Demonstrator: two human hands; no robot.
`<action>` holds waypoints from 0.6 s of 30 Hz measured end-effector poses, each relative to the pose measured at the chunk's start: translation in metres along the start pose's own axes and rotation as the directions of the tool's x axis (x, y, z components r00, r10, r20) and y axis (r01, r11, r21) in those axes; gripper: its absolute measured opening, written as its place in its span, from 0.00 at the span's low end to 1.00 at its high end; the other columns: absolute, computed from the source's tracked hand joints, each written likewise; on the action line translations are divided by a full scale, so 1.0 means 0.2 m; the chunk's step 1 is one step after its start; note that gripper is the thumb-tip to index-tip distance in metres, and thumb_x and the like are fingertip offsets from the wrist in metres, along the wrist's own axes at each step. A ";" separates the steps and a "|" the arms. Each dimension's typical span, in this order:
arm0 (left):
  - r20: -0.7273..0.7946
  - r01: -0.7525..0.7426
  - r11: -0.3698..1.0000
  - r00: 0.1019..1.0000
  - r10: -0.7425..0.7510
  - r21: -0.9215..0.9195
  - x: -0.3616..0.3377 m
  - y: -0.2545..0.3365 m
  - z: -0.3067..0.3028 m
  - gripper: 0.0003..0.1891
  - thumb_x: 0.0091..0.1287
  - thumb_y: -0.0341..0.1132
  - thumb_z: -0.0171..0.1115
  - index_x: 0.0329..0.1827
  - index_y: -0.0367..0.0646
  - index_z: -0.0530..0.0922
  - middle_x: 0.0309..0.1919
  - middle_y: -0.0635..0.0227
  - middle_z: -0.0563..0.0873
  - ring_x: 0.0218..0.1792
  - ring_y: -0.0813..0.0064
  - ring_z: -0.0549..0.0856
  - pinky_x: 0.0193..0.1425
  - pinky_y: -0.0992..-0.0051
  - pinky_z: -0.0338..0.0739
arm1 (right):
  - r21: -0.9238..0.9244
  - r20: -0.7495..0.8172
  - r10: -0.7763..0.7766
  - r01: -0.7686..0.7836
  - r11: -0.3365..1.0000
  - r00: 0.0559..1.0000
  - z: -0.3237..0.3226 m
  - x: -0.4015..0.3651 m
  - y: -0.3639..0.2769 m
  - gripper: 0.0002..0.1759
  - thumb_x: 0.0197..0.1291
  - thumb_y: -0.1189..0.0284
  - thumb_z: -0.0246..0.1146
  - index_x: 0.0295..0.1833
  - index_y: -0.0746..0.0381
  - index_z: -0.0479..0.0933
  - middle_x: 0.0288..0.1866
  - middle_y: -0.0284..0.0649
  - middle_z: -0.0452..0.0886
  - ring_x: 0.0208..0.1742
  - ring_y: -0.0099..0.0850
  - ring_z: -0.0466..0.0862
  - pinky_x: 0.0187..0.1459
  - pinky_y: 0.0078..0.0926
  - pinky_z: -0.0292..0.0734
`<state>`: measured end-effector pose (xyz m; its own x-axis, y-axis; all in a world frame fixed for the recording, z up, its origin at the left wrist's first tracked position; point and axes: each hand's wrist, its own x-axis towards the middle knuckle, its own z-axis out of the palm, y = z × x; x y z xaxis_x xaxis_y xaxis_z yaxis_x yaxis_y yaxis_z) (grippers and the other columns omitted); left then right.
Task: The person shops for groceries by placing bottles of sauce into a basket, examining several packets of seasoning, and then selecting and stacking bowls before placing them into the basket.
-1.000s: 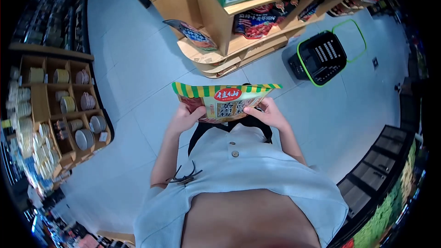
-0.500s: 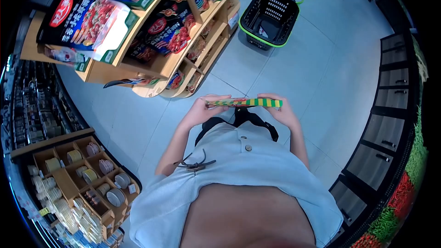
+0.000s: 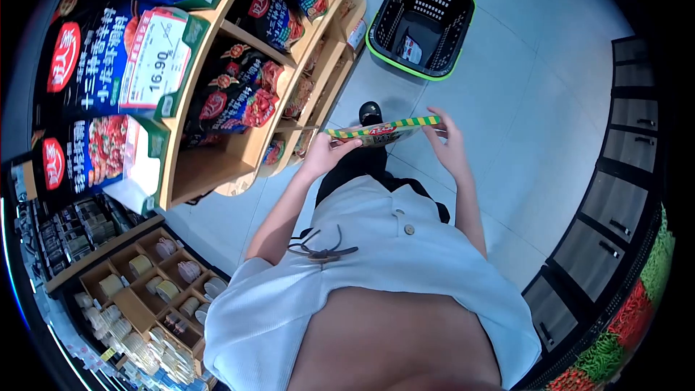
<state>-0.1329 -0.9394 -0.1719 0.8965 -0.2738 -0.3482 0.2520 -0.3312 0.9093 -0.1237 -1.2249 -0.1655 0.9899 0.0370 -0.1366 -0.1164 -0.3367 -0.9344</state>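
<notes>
A flat packet (image 3: 384, 130) with a green-and-yellow striped top edge is stretched between my hands in front of my waist, seen at a steep angle. My left hand (image 3: 323, 154) is closed on its left end, the thumb along the near face. At the other end my right hand (image 3: 449, 146) pinches the corner between thumb and fingers. Beyond the packet, a black shopping basket (image 3: 460, 36) with a green rim stands on the floor, and a small packet (image 3: 410, 50) lies inside it.
A wooden shelf unit (image 3: 190, 65) with dark seasoning pouches and price cards rises on the left. Below it stands a compartmented rack (image 3: 137, 308) with rolls and dishes. Dark cabinets (image 3: 590, 253) line the right, beside red and green peppers (image 3: 631, 311).
The packet has risen, and its printed face has tilted into view. My right hand's fingers have lifted at its end. The shelf looms closer, and one shoe now shows ahead.
</notes>
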 end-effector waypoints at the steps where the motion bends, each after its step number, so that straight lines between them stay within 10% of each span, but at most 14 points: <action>1: -0.052 -0.066 0.998 0.996 0.066 -0.014 0.10 -0.04 -0.02 0.16 0.62 0.34 0.64 0.52 0.39 0.80 0.42 0.65 0.86 0.41 0.82 0.82 0.48 0.80 0.74 | 0.025 0.020 0.079 -0.080 0.997 0.997 0.02 0.12 0.01 0.21 0.59 0.71 0.62 0.58 0.60 0.72 0.45 0.43 0.81 0.46 0.32 0.81 0.47 0.29 0.76; 8: -0.240 -0.036 0.980 0.971 -0.012 -0.194 0.62 -0.32 -0.15 0.19 0.64 0.27 0.60 0.59 0.37 0.75 0.55 0.65 0.80 0.53 0.79 0.77 0.60 0.79 0.69 | 0.324 0.310 0.548 -0.628 0.708 0.777 0.39 0.87 0.37 0.32 0.63 0.63 0.56 0.69 0.59 0.55 0.53 0.45 0.77 0.48 0.33 0.80 0.48 0.29 0.76; 15: -0.340 0.127 0.920 0.904 -0.261 -0.370 0.98 -0.36 -0.21 0.21 0.62 0.27 0.64 0.58 0.30 0.73 0.51 0.63 0.81 0.51 0.80 0.78 0.58 0.80 0.69 | 0.370 0.618 0.584 -0.851 0.374 0.526 0.66 1.33 0.38 0.38 0.65 0.42 0.44 0.74 0.42 0.38 0.62 0.47 0.65 0.53 0.46 0.75 0.52 0.45 0.73; 18: -0.414 0.115 0.917 0.866 -0.281 -0.382 1.04 -0.36 -0.18 0.21 0.63 0.26 0.62 0.59 0.31 0.73 0.54 0.63 0.80 0.52 0.79 0.78 0.58 0.80 0.69 | 0.442 0.810 0.400 -0.894 0.066 0.430 0.76 1.44 0.50 0.33 0.69 0.46 0.34 0.72 0.52 0.42 0.63 0.50 0.64 0.57 0.56 0.73 0.56 0.54 0.71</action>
<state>0.0479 -0.9400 -0.3005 0.8560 0.2299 -0.4630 0.4737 0.0099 0.8807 0.1376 -1.1045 -0.3490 0.3135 0.6429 -0.6988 -0.9287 0.3609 -0.0846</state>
